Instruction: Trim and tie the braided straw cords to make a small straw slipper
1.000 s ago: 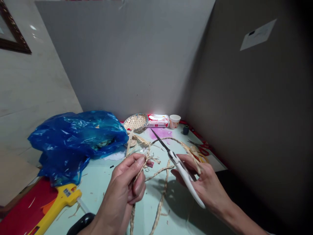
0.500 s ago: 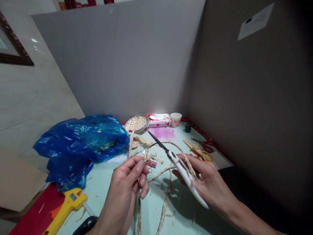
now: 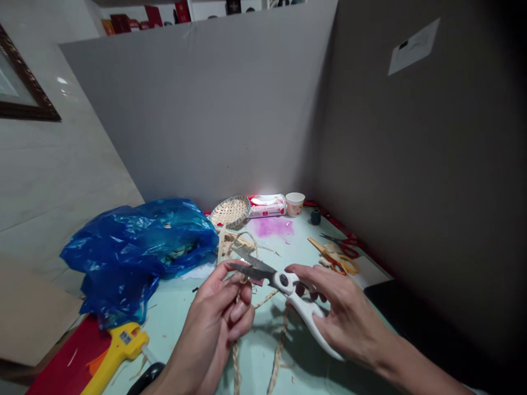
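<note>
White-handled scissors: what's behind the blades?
Around the open blades show parts of the left hand, the braided cord it pinches and a pinkish piece. Directly behind is covered; can't tell whether cord runs between them.

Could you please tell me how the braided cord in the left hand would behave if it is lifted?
The braided cord is probably floppy, since it trails limply from the left hand. It looks thin, so likely light. Its uneven, fibrous plait suggests it would not be very slippery.
</note>
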A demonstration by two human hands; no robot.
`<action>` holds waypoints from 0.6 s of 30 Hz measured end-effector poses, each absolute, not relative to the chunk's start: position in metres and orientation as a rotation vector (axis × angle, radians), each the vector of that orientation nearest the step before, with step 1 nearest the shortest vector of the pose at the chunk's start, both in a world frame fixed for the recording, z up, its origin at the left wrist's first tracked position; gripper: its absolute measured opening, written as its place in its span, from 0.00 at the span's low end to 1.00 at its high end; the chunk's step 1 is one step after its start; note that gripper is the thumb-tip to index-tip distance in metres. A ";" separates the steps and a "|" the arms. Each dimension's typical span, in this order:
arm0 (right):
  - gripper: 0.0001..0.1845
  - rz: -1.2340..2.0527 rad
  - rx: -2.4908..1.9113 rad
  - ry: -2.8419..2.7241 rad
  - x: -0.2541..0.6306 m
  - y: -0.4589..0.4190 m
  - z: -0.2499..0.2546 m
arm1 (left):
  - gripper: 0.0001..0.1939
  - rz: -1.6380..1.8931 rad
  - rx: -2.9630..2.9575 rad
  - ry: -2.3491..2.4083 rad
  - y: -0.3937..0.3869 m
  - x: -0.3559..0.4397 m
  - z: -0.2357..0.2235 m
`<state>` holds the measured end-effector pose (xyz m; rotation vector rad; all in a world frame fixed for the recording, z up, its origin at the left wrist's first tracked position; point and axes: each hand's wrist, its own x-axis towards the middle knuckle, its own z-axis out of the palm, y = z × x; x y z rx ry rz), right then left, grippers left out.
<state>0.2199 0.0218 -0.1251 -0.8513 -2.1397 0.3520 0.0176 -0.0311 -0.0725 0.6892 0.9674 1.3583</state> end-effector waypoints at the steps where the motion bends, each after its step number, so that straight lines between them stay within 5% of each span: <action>1: 0.27 0.315 -0.830 -2.139 0.220 0.023 -0.126 | 0.04 1.356 0.671 0.955 -0.031 0.017 -0.071; 6: 0.34 0.156 -0.745 -2.195 0.221 0.024 -0.127 | 0.11 1.431 0.604 0.932 -0.032 0.015 -0.066; 18: 0.36 -0.112 -0.756 -2.265 0.226 0.026 -0.126 | 0.06 1.406 0.770 1.005 -0.037 0.024 -0.067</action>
